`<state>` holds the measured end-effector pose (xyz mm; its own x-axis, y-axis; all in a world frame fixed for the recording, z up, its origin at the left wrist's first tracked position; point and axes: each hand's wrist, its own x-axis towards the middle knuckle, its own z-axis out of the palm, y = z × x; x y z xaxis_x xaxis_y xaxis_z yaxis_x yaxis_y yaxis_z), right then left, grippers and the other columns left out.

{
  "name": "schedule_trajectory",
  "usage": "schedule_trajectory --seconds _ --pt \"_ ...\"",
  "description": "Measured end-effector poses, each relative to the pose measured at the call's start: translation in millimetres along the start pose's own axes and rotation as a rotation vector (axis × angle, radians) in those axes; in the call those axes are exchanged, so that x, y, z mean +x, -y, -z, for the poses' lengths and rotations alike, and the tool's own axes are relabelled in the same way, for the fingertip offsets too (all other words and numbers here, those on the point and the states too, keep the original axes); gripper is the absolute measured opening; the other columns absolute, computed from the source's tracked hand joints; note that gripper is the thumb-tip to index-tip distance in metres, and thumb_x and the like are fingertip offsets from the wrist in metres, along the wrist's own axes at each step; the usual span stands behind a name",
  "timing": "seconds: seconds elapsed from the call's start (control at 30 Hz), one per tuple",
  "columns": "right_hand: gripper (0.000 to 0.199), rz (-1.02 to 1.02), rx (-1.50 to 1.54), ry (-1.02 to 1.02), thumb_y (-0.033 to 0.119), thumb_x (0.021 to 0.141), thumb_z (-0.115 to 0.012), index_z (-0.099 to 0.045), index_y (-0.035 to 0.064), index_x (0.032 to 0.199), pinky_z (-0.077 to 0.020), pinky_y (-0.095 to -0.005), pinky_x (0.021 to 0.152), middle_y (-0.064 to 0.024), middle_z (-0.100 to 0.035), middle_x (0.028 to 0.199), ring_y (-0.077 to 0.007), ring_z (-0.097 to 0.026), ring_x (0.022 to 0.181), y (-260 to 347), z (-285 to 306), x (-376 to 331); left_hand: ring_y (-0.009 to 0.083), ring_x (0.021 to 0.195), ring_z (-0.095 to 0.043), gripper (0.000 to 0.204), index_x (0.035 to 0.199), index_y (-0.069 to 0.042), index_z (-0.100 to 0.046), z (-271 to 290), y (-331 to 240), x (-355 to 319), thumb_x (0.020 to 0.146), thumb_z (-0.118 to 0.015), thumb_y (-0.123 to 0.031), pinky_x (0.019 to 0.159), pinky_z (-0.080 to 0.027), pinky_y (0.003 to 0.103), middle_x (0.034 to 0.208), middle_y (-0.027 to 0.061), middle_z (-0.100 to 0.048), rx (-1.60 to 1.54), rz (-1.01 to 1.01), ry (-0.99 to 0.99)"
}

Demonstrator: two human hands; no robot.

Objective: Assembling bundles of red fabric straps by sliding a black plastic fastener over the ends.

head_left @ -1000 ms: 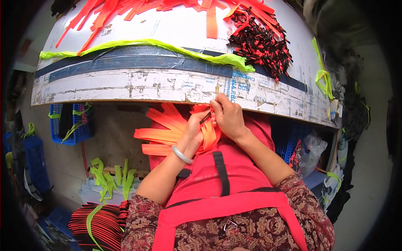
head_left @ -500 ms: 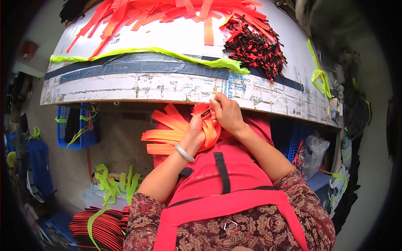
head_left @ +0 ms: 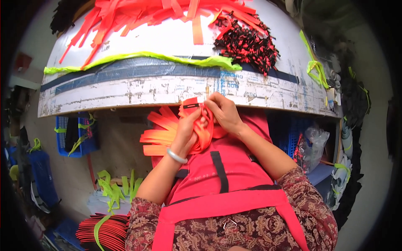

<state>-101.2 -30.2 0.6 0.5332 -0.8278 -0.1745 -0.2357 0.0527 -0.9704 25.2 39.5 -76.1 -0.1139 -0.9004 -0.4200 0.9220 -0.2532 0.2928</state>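
My left hand (head_left: 188,129) is closed around a bundle of orange fabric strips (head_left: 158,136). Their loose ends fan out to the left, and the looped part hangs below the palm. By the left thumb, a strip end stands up with a small black piece (head_left: 192,106) lying across it. My right hand (head_left: 225,113) is beside it on the right, thumb and fingers pressed together in a pinch near the upper part of the bundle. What sits between those fingertips is hidden. Both hands are at the near edge of the worktable (head_left: 146,93), above the red apron (head_left: 197,167).
On the table lie a heap of orange strips (head_left: 113,21), a pile of small black-and-red pieces (head_left: 249,44) and a yellow-green strip (head_left: 138,55). Blue baskets (head_left: 90,140) are below the tabletop. Stacked red-and-black pieces (head_left: 100,234) lie at lower left.
My left hand has shifted slightly left, turning the strip end so the black piece lies nearly level. The right hand remains pinched close by. The whole view has tilted slightly.
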Motion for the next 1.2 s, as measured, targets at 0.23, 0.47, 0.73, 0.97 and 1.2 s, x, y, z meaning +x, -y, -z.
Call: schedule_trajectory --seconds 0.23,0.47,0.73,0.97,1.2 --pt "0.008 0.264 -0.052 0.143 0.003 0.092 -0.059 -0.060 0.0013 0.100 -0.0445 -0.0202 0.054 -0.0008 -0.060 0.078 -0.0052 -0.054 0.061 24 6 -43 0.0118 0.068 -0.061 0.008 0.094 0.002 -0.065 -38 -32 -71 0.086 -0.061 0.002 0.062 -0.050 0.025 0.081 0.0054 -0.065 0.664 -0.376 -0.018" --pt "0.012 0.400 -0.115 0.139 0.000 0.090 -0.061 -0.060 -0.0009 0.101 -0.0483 -0.0225 0.057 -0.0071 -0.062 0.089 -0.0083 -0.058 0.067 33 2 -45 0.0128 0.082 -0.061 0.013 0.093 0.002 -0.067 -51 -42 -86 0.080 -0.066 0.005 0.071 -0.049 0.025 0.089 0.0072 -0.064 0.905 -0.624 0.063" --pt "0.014 -0.089 0.084 0.102 0.012 0.095 -0.057 -0.060 -0.0018 0.091 -0.0452 -0.0217 0.055 -0.0031 -0.061 0.071 -0.0080 -0.057 0.062 36 9 -31 0.0151 0.073 -0.063 0.010 0.097 0.003 -0.064 -53 -37 -58 0.090 -0.061 -0.003 0.067 -0.052 0.027 0.087 0.0076 -0.066 0.651 -0.258 -0.051" --pt "0.015 0.062 -0.435 -0.067 0.012 0.092 -0.057 -0.058 -0.0029 0.089 -0.0465 -0.0314 0.055 -0.0095 -0.063 0.069 -0.0128 -0.059 0.060 -5 13 2 0.0180 0.064 -0.060 0.012 0.096 0.003 -0.058 -14 2 4 0.092 -0.050 -0.006 0.061 -0.053 0.028 0.075 0.0091 -0.060 -0.010 0.085 -0.137" --pt "0.014 0.009 -0.378 -0.039 0.011 0.093 -0.056 -0.055 -0.0029 0.089 -0.0473 -0.0289 0.055 -0.0098 -0.061 0.067 -0.0122 -0.060 0.061 -9 12 5 0.0190 0.064 -0.059 0.014 0.093 0.004 -0.058 -4 7 10 0.092 -0.047 -0.005 0.061 -0.052 0.028 0.075 0.0103 -0.061 -0.100 0.154 -0.153"
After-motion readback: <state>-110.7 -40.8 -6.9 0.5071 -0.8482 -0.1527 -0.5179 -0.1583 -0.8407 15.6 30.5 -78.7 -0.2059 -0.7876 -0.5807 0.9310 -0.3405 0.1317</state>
